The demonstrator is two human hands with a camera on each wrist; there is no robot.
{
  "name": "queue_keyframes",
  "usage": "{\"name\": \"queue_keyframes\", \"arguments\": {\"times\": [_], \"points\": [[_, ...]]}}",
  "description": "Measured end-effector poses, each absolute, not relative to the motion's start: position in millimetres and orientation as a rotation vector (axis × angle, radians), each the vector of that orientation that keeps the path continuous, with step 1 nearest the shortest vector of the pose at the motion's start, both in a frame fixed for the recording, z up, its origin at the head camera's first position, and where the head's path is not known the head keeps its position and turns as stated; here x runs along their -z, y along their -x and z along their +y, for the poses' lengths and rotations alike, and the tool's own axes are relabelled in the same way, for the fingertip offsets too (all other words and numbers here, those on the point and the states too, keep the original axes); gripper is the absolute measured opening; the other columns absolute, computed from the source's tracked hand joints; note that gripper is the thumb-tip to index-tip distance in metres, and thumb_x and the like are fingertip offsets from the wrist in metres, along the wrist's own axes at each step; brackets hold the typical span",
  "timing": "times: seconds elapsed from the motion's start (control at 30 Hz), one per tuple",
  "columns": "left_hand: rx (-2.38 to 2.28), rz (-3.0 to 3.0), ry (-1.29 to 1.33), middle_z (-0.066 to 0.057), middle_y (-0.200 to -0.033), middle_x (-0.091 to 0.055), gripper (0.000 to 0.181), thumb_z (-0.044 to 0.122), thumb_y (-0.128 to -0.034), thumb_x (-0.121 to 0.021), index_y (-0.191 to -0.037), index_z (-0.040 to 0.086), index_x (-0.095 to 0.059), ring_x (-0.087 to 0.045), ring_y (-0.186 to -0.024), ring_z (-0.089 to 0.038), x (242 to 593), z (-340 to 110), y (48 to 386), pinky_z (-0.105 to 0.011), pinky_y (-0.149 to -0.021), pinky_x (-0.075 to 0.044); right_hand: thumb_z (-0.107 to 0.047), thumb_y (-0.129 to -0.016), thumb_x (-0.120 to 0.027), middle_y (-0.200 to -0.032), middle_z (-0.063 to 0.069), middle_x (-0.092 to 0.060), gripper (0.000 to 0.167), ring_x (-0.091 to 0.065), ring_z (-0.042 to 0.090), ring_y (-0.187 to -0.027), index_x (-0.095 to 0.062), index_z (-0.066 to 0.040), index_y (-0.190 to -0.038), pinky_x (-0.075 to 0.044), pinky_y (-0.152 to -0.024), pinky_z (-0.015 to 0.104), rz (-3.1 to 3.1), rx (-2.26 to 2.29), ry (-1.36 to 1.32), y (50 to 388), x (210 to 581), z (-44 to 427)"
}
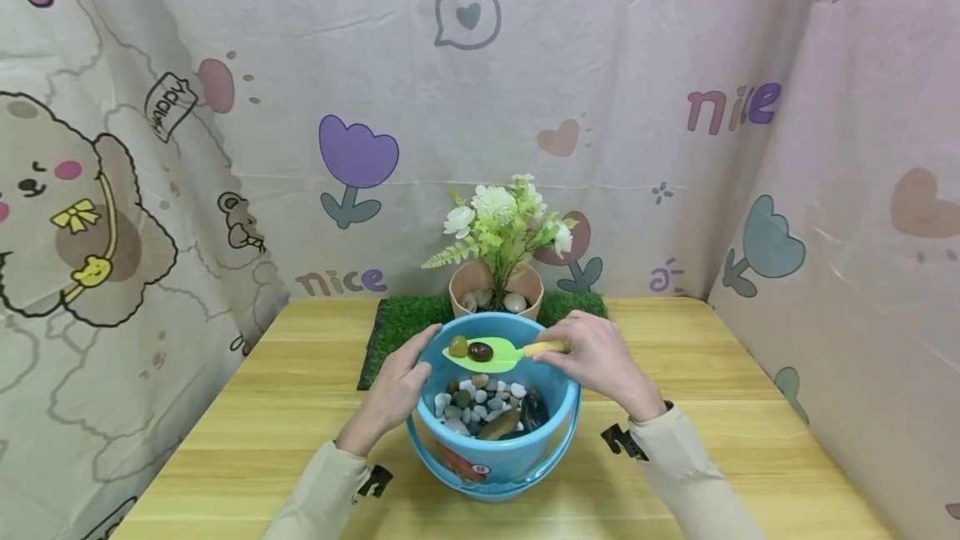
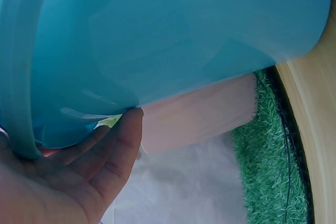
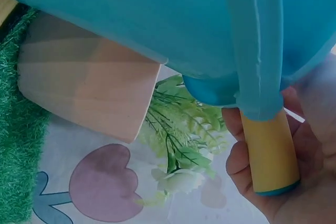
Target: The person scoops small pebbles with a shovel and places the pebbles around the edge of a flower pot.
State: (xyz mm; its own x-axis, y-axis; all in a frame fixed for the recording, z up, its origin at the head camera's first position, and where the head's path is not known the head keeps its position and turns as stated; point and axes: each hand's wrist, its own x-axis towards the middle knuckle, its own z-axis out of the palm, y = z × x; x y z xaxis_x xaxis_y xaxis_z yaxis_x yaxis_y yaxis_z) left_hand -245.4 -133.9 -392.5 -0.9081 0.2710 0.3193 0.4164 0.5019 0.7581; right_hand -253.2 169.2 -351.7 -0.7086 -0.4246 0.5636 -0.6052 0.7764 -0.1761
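Head view: left hand (image 1: 393,390) grips pebble bucket (image 1: 525,455); right hand (image 1: 600,357) pinches trowel (image 1: 504,357) carrying stones (image 1: 481,352).

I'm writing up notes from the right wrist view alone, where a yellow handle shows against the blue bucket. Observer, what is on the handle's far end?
Observer: A light green scoop blade.
Operator: Is it bare or loaded?
Observer: Loaded: a yellowish stone and a dark brown stone lie on it.
Operator: I see just the outside of the bucket. What is in it?
Observer: Loose stones, many small and pale, with some bigger dark ones among them.
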Motion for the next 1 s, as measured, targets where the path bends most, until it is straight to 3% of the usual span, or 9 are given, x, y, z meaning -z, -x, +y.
{"name": "queue_keyframes", "arguments": {"times": [0.37,0.6,1.0], "points": [[1.361,-2.594,0.604,-0.012,-0.157,-0.036,0.059,0.005,-0.0944,-0.036,-0.154,0.012,-0.034,-0.037,-0.142,-0.035,390.5,-134.1,245.2,-0.057,-0.111,-0.034,-0.037,-0.074,-0.084,-0.077,-0.006,-0.072,0.022,-0.057,0.007,-0.063,-0.081,-0.021,-0.09,-0.042,-0.052,0.023,-2.425,-0.411,-0.688,256.9,332.7,177.6],[1.364,-2.596,0.578,-0.012,-0.156,-0.037,0.06,0.005,-0.0941,-0.036,-0.153,0.012,-0.034,-0.042,-0.139,-0.037,393.0,-133.6,244.1,-0.058,-0.108,-0.038,-0.038,-0.075,-0.082,-0.071,-0.004,-0.068,0.027,-0.047,0.009,-0.057,-0.081,-0.017,-0.092,-0.037,-0.049,0.026,-2.494,-0.39,-0.555,266.6,328.1,186.9],[1.358,-2.58,0.587,-0.012,-0.155,-0.039,0.06,0.005,-0.0939,-0.036,-0.153,0.012,-0.035,-0.046,-0.136,-0.037,393.2,-133.2,244.8,-0.058,-0.106,-0.04,-0.047,-0.079,-0.076,-0.072,-0.002,-0.071,0.031,-0.046,0.011,-0.049,-0.081,-0.02,-0.093,-0.029,-0.04,0.027,-2.582,-0.349,-0.419,285.1,318.6,195.0]]}}
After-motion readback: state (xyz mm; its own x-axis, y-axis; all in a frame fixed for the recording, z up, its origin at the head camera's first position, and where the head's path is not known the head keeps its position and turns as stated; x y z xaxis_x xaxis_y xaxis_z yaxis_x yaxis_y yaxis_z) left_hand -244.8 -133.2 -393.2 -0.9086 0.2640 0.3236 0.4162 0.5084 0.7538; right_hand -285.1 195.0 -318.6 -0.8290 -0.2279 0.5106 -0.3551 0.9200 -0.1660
